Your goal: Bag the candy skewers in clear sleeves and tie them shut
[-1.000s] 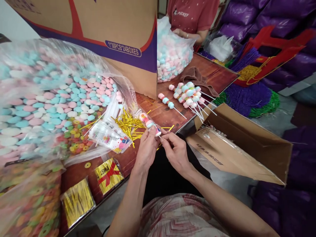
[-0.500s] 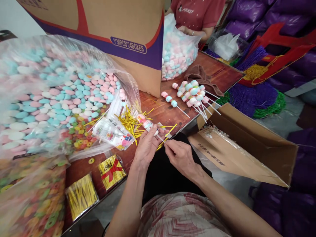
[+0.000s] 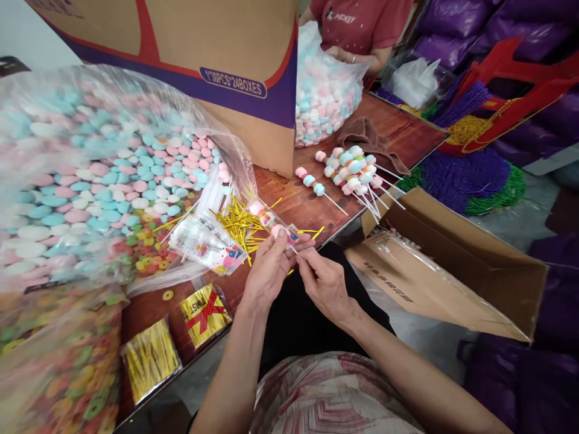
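Note:
A marshmallow skewer [image 3: 257, 208] in a clear printed sleeve slants over the table edge. My left hand [image 3: 266, 265] is closed around its lower part, thumb on top. My right hand [image 3: 326, 282] pinches the lower end, at the stick; whether it also grips the sleeve's edge is hidden by the fingers. Just beyond my left hand lie loose gold twist ties [image 3: 235, 220] and a fan of printed clear sleeves [image 3: 205, 241]. Farther right, a single unwrapped skewer [image 3: 310, 181] lies beside a heap of skewers [image 3: 353, 172] with white sticks.
A big clear bag of marshmallows [image 3: 90, 181] and a bag of gummy rings [image 3: 67, 361] fill the left. Two twist-tie packs [image 3: 205, 316] lie near the front edge. A tall carton [image 3: 217, 36] stands behind; an open carton [image 3: 452, 265] sits right. Across the table is another person [image 3: 362, 30].
The skewer has shifted and turned slightly in my left hand, showing more of the printed sleeve. My right hand has moved a little up and left.

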`<state>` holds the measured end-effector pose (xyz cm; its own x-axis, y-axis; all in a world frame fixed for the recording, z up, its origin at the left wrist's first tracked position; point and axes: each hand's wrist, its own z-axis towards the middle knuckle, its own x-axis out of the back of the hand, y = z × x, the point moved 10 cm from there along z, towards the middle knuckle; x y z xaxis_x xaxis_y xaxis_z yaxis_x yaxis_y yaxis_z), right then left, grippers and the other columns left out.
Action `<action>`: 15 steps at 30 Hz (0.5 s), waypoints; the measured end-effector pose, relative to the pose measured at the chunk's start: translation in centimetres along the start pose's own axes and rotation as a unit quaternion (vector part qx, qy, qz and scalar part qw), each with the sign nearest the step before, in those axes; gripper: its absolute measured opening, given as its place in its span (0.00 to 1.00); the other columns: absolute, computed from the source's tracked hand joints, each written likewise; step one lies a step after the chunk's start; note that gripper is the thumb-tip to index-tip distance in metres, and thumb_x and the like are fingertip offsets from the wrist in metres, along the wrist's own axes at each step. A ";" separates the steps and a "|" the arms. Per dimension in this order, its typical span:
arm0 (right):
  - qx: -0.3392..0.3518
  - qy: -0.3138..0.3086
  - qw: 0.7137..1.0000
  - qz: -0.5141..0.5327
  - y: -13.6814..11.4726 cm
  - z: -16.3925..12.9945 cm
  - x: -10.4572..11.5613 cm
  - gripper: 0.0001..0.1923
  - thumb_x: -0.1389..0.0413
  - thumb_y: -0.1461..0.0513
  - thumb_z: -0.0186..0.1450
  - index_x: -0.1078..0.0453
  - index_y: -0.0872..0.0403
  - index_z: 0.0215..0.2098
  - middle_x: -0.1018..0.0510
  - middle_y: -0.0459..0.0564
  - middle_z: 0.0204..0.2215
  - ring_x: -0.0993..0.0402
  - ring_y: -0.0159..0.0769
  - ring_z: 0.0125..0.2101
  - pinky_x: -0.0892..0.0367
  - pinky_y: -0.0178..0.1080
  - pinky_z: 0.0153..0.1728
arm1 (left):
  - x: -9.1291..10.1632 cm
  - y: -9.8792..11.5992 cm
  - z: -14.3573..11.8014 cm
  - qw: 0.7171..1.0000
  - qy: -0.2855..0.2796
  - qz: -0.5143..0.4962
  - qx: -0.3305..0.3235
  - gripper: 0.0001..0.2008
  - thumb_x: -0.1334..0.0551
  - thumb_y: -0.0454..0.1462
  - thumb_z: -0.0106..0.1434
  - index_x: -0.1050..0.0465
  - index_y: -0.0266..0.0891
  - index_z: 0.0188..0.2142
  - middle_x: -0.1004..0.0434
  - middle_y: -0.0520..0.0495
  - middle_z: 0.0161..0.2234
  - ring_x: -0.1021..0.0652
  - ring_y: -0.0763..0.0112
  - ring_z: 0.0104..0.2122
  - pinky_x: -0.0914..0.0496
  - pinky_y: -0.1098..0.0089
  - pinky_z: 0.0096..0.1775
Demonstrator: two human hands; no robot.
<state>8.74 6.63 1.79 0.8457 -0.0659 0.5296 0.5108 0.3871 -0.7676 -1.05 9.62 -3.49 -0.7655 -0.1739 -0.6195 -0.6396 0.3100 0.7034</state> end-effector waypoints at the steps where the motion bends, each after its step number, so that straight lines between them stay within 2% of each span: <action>1: -0.008 -0.011 1.000 0.009 0.1 0.0 -0.2 0.11 0.52 0.63 0.71 0.32 0.53 0.31 0.28 0.46 0.24 0.34 0.30 0.23 0.38 0.33 0.30 | 0.0 0.0 0.0 1.000 0.003 0.003 -0.006 0.15 0.31 0.45 0.59 0.25 0.33 0.35 0.18 0.36 0.38 0.18 0.55 0.44 0.26 0.58 0.48; 4: -0.069 -0.057 0.994 0.070 0.9 -0.1 -0.6 0.11 0.51 0.61 0.71 0.31 0.53 0.32 0.29 0.45 0.25 0.34 0.30 0.25 0.38 0.33 0.30 | 0.3 0.0 -0.2 0.999 0.019 0.004 -0.025 0.15 0.30 0.43 0.57 0.25 0.34 0.36 0.17 0.36 0.38 0.19 0.54 0.44 0.27 0.57 0.48; 8: -0.173 -0.110 0.961 0.185 2.2 -0.6 -0.9 0.16 0.48 0.60 0.68 0.34 0.54 0.22 0.33 0.43 0.20 0.39 0.29 0.23 0.42 0.34 0.27 | -0.2 0.0 -0.7 0.999 0.011 0.034 -0.036 0.14 0.32 0.43 0.59 0.23 0.35 0.39 0.17 0.37 0.40 0.19 0.55 0.45 0.27 0.59 0.48; 11: -0.214 -0.096 0.933 0.274 2.6 -1.0 -1.2 0.17 0.45 0.58 0.66 0.35 0.54 0.21 0.34 0.42 0.19 0.41 0.28 0.22 0.44 0.33 0.24 | -1.0 -0.1 -1.2 0.996 -0.003 0.080 -0.045 0.14 0.34 0.44 0.61 0.23 0.35 0.40 0.17 0.38 0.39 0.19 0.56 0.44 0.27 0.63 0.43; 15: -0.259 -0.091 0.901 0.336 3.0 -1.6 -2.7 0.15 0.44 0.54 0.66 0.32 0.54 0.25 0.33 0.41 0.18 0.44 0.26 0.18 0.49 0.32 0.19 | -1.1 -0.1 -1.7 0.993 0.004 0.106 -0.052 0.14 0.36 0.44 0.62 0.22 0.35 0.41 0.17 0.40 0.36 0.19 0.62 0.36 0.28 0.69 0.34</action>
<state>8.30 6.48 -2.54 0.9757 0.1927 -0.1043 -0.0649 -0.2007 -0.9775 -0.27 8.20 -2.33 -0.8842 -0.1231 -0.4507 -0.4672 0.2417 0.8505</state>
